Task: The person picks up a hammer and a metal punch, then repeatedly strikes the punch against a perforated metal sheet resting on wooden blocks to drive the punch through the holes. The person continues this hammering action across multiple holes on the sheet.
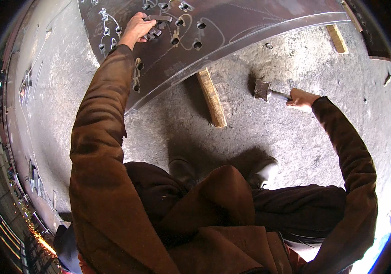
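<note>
My left hand (137, 28) reaches out over a large dark steel plate (168, 68). Its fingers are closed on a small dark metal piece (160, 18) lying at the plate's surface; what kind of piece it is I cannot make out. Round holes (175, 41) with chalk-like loops drawn about them surround that hand. Off to the right, my right hand (301, 99) grips the handle of a hammer (262, 89). The blocky hammer head points left, away from the plate, over the concrete floor.
A wooden block (212, 100) juts from under the plate's near edge, and another wooden block (337, 39) lies farther right. My boots (264, 171) stand on the rough concrete floor (250, 132). Orange sparks (42, 239) fly at the far lower left.
</note>
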